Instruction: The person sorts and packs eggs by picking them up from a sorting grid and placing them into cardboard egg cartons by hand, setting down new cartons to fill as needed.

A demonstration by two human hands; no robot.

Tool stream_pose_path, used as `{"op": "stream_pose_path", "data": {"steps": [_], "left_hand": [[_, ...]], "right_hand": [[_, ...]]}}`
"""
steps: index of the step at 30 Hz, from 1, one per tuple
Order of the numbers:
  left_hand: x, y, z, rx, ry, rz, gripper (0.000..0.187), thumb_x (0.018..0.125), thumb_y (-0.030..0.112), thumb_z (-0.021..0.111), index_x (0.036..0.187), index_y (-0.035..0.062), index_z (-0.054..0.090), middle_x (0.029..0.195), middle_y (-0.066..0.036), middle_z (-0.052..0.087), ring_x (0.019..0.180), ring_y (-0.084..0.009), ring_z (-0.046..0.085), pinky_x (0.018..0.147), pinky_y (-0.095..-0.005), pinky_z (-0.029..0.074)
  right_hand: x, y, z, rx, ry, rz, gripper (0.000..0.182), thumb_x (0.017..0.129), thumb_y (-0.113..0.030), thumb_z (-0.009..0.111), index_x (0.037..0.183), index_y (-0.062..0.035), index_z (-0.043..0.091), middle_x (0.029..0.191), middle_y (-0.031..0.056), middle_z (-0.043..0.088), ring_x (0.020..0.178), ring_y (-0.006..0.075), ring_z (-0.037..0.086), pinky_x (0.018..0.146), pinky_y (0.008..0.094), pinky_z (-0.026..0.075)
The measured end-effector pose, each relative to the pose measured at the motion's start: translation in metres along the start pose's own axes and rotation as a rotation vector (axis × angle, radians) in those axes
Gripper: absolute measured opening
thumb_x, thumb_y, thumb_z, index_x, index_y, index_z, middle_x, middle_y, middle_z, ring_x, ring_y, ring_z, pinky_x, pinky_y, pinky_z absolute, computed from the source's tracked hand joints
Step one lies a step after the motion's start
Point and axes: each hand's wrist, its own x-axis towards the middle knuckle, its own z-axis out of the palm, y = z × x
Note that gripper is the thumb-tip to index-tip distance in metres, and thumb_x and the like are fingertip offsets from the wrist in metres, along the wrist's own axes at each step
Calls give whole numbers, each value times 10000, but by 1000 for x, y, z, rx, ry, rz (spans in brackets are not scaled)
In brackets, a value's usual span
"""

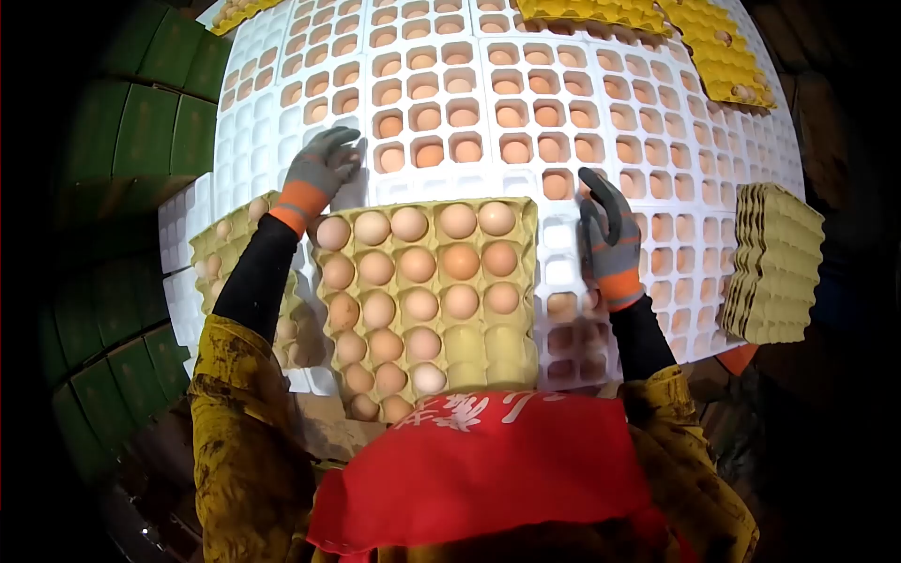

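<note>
My left hand (324, 174), in a grey and orange glove, is over the white foam trays, just above the upper left corner of a pulp egg tray (483, 342). Its fingers are bent and partly hidden, and whether they hold anything I cannot tell. Brown eggs (416, 264) fill most of the pulp tray, with several bare cups at its lower right. My right hand (610, 230), gloved alike, is right of that tray over the foam. Its fingers are apart, beside an egg (557, 184) in a foam cell; no egg shows in its grasp.
White foam trays (422, 192) with many eggs cover the surface. Another pulp tray (202, 246) with eggs lies at left. A stack of pulp trays (774, 263) stands at right. Yellow trays (718, 66) lie at the far edge. Green boxes (145, 131) are stacked at left.
</note>
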Motion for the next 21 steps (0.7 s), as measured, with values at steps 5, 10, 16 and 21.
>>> {"op": "stream_pose_path", "data": {"steps": [5,10,16,21], "left_hand": [[-77,93,-42,-242,142,-32,351,965,123,667,1305,40,641,1180,-82,704,1089,-163,650,979,-322,507],[-159,174,1,125,-163,482,551,758,265,792,1260,105,627,1233,-128,623,1059,-334,607,898,-474,488],[-146,187,58,337,-91,380,377,745,187,793,1086,137,642,1058,-92,600,937,-303,608,810,-432,490],[-159,164,20,-989,-82,-85,395,807,87,685,1183,57,569,1109,-81,599,1004,-213,630,881,-345,532]], "right_hand": [[-51,-62,-11,29,-206,17,308,936,-117,682,1241,-71,673,1115,104,672,963,172,663,781,317,552],[-81,-80,27,-686,-381,-445,469,826,-192,755,1277,-153,633,1122,101,651,1019,313,632,883,409,522],[-86,-69,12,218,-277,193,366,899,-182,622,1243,-56,623,1079,59,621,1029,188,637,865,338,541],[-71,-58,5,696,-219,213,279,939,-161,606,1170,-12,654,1194,59,587,1074,184,628,910,299,542]]}}
